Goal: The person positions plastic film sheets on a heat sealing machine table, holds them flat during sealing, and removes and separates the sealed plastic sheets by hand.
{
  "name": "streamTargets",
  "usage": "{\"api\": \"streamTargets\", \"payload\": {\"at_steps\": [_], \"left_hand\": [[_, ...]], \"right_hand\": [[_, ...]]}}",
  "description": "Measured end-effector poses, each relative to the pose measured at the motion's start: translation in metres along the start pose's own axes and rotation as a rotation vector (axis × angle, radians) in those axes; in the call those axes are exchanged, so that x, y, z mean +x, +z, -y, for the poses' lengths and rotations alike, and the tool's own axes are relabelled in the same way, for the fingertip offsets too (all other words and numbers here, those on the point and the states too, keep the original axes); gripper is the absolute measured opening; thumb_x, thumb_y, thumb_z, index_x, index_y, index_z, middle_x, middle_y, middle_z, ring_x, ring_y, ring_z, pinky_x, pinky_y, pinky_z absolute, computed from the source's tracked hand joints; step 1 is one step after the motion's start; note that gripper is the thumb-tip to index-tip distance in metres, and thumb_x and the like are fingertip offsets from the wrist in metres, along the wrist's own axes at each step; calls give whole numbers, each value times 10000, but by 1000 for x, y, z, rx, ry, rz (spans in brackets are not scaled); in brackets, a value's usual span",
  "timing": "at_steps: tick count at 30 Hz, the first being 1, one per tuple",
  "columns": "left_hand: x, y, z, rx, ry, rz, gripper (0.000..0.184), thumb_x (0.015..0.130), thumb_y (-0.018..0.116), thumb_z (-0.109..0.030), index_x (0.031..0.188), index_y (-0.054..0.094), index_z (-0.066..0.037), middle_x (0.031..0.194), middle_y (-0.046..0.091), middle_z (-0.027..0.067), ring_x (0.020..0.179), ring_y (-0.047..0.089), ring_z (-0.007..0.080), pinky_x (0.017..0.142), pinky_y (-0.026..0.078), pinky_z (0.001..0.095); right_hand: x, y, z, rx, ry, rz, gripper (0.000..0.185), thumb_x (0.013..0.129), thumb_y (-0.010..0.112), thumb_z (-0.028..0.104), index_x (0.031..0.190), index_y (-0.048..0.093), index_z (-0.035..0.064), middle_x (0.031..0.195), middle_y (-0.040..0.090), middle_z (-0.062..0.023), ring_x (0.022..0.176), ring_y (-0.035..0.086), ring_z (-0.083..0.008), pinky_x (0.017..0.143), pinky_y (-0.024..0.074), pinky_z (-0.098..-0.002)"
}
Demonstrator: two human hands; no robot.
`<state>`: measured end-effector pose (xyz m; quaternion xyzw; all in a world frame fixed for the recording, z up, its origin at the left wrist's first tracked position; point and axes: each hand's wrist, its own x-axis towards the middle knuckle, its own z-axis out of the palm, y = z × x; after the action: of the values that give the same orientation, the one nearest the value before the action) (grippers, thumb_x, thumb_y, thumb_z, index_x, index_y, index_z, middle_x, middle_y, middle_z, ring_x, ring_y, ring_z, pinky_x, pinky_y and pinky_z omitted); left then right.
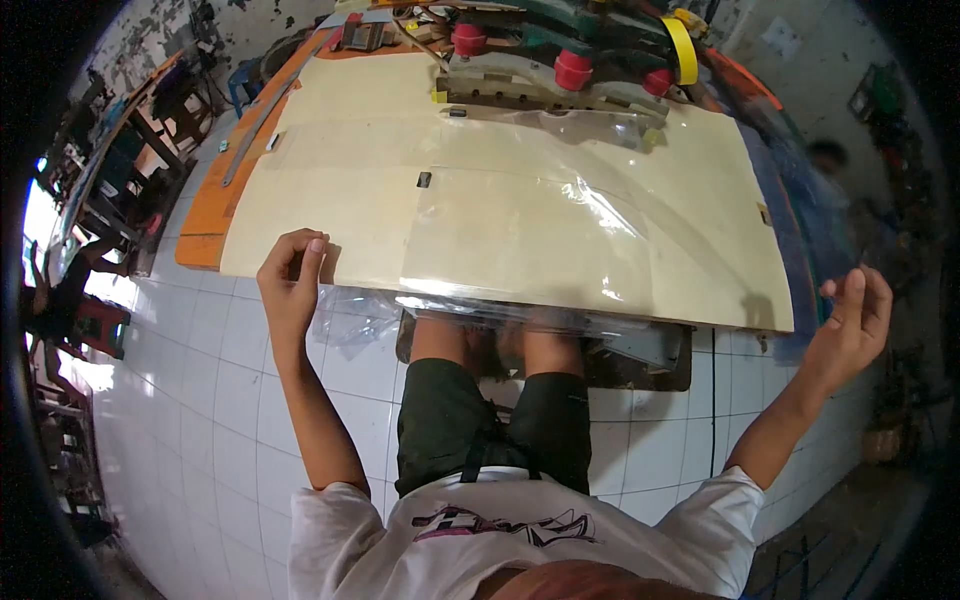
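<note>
My left hand (293, 270) is over the left front of the cream board (340, 215), with thumb and fingers closed in a pinch. What it pinches, if anything, does not show. Beyond the right front corner of the board, my right hand (850, 325) is raised with its fingers curled and thumb close to them. Anything in those fingers is too thin or transparent to make out. A clear plastic sheet (530, 240) lies on the board, shiny with reflections. Its front part hangs at the table edge, and crumpled clear plastic (355, 318) hangs below, near my left hand.
A sealing-type machine with red knobs (573, 70) stands at the back, a yellow tape roll (680, 50) on it. A metal ruler (262, 125) lies along the orange table (205, 225). Bluish translucent plastic (790, 210) drapes at the right. A person (75, 285) is far left.
</note>
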<state>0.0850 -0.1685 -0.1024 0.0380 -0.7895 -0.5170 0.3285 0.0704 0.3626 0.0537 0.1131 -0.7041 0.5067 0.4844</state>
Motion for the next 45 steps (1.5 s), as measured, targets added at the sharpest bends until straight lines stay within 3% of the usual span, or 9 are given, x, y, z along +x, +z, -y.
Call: {"api": "streamTargets", "payload": {"at_steps": [5, 8, 11, 15, 22, 24, 28, 37, 45], "left_hand": [[24, 13, -34, 226, -108, 96, 171, 909, 651, -128, 960, 652, 35, 943, 688, 108, 866, 644, 180, 800, 501, 301], [64, 34, -33, 408, 194, 267, 300, 951, 595, -229, 1121, 629, 16, 1151, 648, 160, 1038, 632, 287, 900, 489, 347], [94, 55, -29, 545, 9, 584, 531, 1020, 384, -380, 1466, 394, -92, 1567, 271, 157, 1452, 245, 322, 1171, 235, 413], [121, 79, -3, 849, 102, 763, 611, 1012, 271, -516, 1500, 355, -158, 1595, 206, 137, 1495, 99, 273, 1203, 60, 466], [129, 94, -22, 752, 178, 846, 588, 1010, 302, -499, 1443, 449, -131, 1546, 332, 129, 1450, 256, 297, 1173, 234, 419], [121, 101, -40, 836, 258, 697, 465, 975, 460, -387, 1273, 593, -56, 1310, 577, 164, 1239, 515, 340, 1035, 413, 398], [92, 136, -100, 637, 562, 714, 345, 882, 607, -162, 1195, 607, -18, 1191, 613, 179, 1045, 600, 395, 902, 494, 443], [52, 264, -155, 252, 817, 929, 389, 883, 596, -168, 1219, 579, 29, 1207, 589, 239, 1063, 596, 398, 922, 499, 438], [45, 318, -144, 239, 1042, 789, 512, 868, 577, -140, 1333, 468, 42, 1349, 493, 275, 1210, 507, 429, 1051, 409, 466]], "right_hand": [[-3, -17, -3, -14, -98, -71, 117, 931, 619, 40, 1018, 614, -38, 864, 599, -93, 691, 555, -141, 614, 491, -279], [10, -24, -9, 4, -39, -67, 135, 933, 621, 51, 1033, 616, -41, 864, 599, -91, 685, 552, -137, 617, 487, -275], [26, -28, -22, 24, 59, -89, 158, 933, 634, 75, 1044, 622, -37, 867, 600, -77, 676, 555, -131, 621, 479, -263], [38, -43, -44, -42, 201, -120, 171, 919, 666, 115, 1043, 639, 1, 856, 607, -40, 658, 570, -115, 625, 465, -249], [42, -72, -104, -89, 394, -60, 156, 904, 682, 130, 1009, 638, 24, 832, 612, -30, 646, 590, -116, 594, 476, -256], [40, -75, -115, -122, 445, 61, 147, 899, 678, 120, 1002, 639, 23, 824, 618, -36, 659, 602, -112, 596, 482, -251], [35, -76, -128, -127, 407, 159, 120, 903, 673, 125, 953, 630, 24, 869, 666, -68, 680, 611, -113, 621, 497, -241], [13, -82, -124, -30, 278, 34, 138, 935, 637, 106, 1038, 586, 29, 948, 670, -95, 710, 621, -137, 658, 515, -283], [4, -97, -146, 105, 338, 0, 173, 946, 621, 112, 1089, 558, 41, 988, 661, -106, 738, 626, -162, 676, 517, -300]]}}
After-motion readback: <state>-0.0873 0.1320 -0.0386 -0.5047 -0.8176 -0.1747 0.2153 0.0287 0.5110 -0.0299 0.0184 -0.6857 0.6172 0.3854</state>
